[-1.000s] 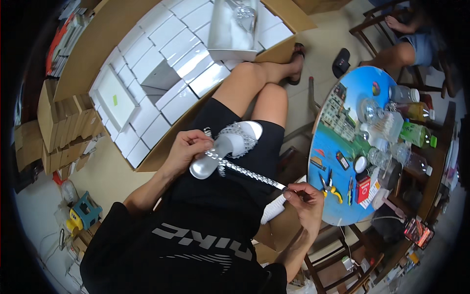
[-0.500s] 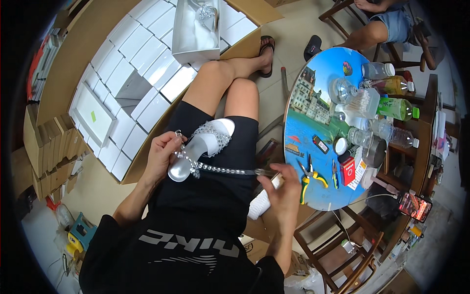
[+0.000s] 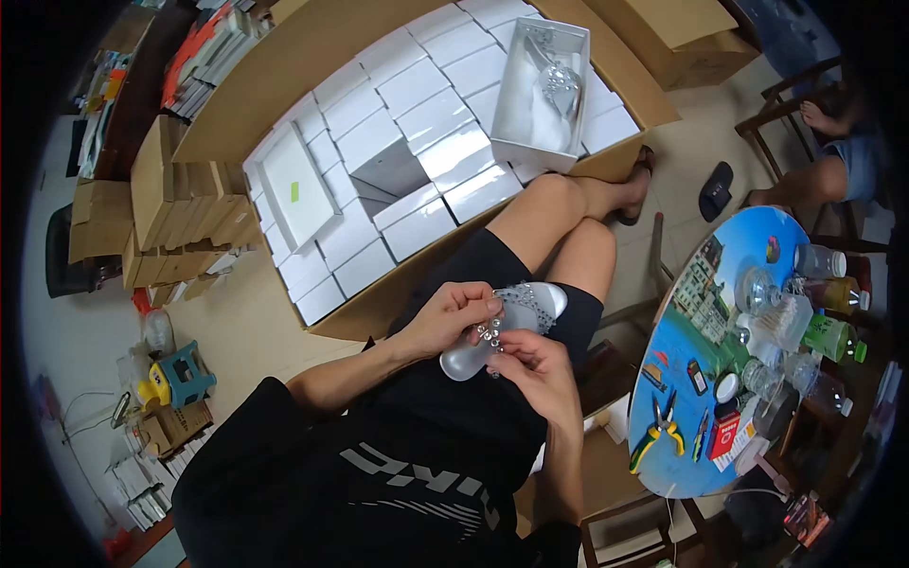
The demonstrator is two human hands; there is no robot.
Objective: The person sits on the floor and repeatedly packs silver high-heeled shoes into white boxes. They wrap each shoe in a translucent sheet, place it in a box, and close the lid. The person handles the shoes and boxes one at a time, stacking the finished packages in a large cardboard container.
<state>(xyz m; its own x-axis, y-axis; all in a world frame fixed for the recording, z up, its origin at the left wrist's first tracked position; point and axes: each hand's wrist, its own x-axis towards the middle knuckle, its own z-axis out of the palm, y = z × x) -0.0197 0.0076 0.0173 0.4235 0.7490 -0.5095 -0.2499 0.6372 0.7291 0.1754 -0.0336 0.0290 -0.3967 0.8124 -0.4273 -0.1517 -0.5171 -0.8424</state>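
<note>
A silvery sandal [image 3: 462, 362] with clear stones on its upper lies on my lap, its heel end toward me. My left hand [image 3: 453, 318] pinches its jewelled ankle strap [image 3: 488, 333] over the heel part. Close beside it, my right hand [image 3: 542, 374] is closed on the same strap, with thumb and forefinger at the sandal's right edge. The fingers hide most of the strap and its fastening. Beyond my knees, a matching sandal [image 3: 559, 90] rests with white stuffing in an open white shoebox [image 3: 511, 150].
A large carton [image 3: 379, 327] packed with white boxes [image 3: 417, 99] stands ahead. On the right, a round table [image 3: 663, 483] bears yellow-handled pliers [image 3: 658, 435], a red packet [image 3: 724, 434] and several bottles [image 3: 833, 336]. Another person's leg [image 3: 805, 185] shows at far right. Flattened cartons [image 3: 156, 189] stand left.
My right hand has come in from the right, where it held the strap stretched out, to the sandal beside my left hand. The view has turned left, so the surroundings sit further right.
</note>
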